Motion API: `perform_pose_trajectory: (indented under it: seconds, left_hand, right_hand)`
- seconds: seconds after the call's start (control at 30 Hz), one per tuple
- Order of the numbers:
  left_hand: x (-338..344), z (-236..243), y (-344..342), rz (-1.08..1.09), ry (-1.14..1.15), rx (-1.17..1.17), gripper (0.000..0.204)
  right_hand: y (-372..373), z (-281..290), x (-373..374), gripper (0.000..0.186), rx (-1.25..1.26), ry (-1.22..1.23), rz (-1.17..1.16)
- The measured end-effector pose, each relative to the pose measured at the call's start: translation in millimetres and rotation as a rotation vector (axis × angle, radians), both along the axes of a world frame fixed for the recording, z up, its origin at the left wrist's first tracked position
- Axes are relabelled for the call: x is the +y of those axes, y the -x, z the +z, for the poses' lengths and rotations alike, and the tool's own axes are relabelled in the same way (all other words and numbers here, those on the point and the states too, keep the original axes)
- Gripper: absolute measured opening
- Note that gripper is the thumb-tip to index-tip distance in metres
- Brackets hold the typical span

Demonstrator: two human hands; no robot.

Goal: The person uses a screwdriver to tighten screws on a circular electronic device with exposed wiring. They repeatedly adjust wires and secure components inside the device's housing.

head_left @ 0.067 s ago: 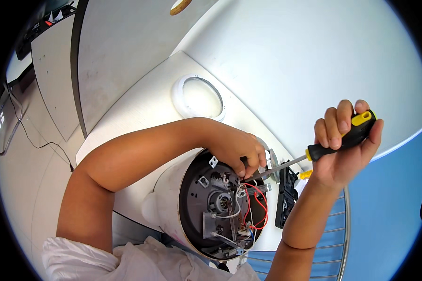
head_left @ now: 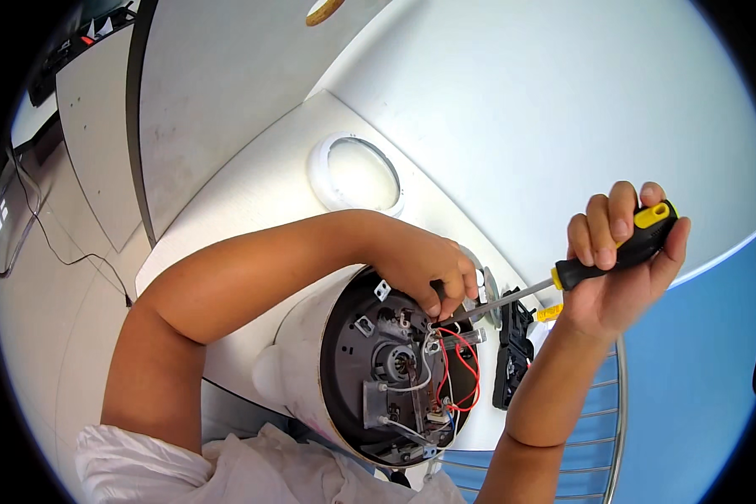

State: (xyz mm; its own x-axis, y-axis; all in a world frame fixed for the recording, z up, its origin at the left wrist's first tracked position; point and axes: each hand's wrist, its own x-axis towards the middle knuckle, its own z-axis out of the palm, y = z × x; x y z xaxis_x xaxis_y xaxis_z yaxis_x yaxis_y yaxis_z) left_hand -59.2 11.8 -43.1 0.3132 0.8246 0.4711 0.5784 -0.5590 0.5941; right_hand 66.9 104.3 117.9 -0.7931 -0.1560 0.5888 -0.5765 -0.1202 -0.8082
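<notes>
A round white appliance [head_left: 298, 357], which looks like a rice cooker, lies tipped with its dark underside open, baring metal parts, red wires [head_left: 476, 370] and white wires. My right hand [head_left: 617, 260] is wrapped round the black-and-yellow handle of a screwdriver [head_left: 525, 292]. The shaft slants down to the left, its tip at the upper right of the exposed interior. My left hand [head_left: 428, 273] reaches over the appliance's rim, fingers closed in a pinch right beside the tip. What is between those fingertips is too small to tell.
A white ring-shaped cover [head_left: 321, 181] rests on the white table [head_left: 227, 227] behind the appliance. A black tool case [head_left: 511, 361] lies open to the right, with a yellow-handled tool [head_left: 549, 313] beside it. Pale partitions [head_left: 218, 109] stand behind the table. A metal rack [head_left: 620, 412] is at lower right.
My right hand and the screwdriver handle have shifted very slightly to the right. The tip and my left hand stay in place.
</notes>
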Motion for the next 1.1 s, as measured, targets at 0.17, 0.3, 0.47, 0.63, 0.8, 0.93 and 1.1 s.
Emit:
perform_pose_trajectory:
  seconds: [0.17, 0.3, 0.47, 0.63, 0.8, 0.93, 1.1]
  left_hand:
    - [-1.1, -0.3, 2.0, -0.081, 0.047, -0.066, 0.006]
    - [-0.3, 3.5, 5.1, -0.131, 0.124, -0.053, 0.006]
    - [-0.3, 5.6, 8.8, -0.166, 0.163, -0.019, 0.004]
    - [-0.8, 4.1, 9.3, -0.154, 0.173, -0.015, 0.004]
    - [0.1, 3.4, 11.6, -0.177, 0.208, 0.004, 0.007]
    - [1.1, 2.2, 12.4, -0.194, 0.185, 0.045, 0.01]
    - [1.0, -0.6, 13.1, -0.206, 0.21, -0.004, 0.012]
  right_hand:
    - [-3.7, -0.7, 2.2, 0.043, 0.024, 0.006, -0.005]
    - [-6.7, -6.6, 3.5, 0.042, 0.062, 0.013, 0.007]
    - [-14.0, -11.7, 6.6, 0.041, 0.1, 0.026, 0.01]
    - [-16.4, -15.4, 7.0, 0.04, 0.107, 0.008, -0.009]
    - [-12.9, -19.9, 6.8, 0.039, 0.076, 0.061, -0.023]
    - [-6.9, -23.8, 9.9, 0.038, 0.018, 0.157, -0.041]
    - [-2.3, -28.4, 17.1, 0.038, -0.021, 0.266, -0.063]
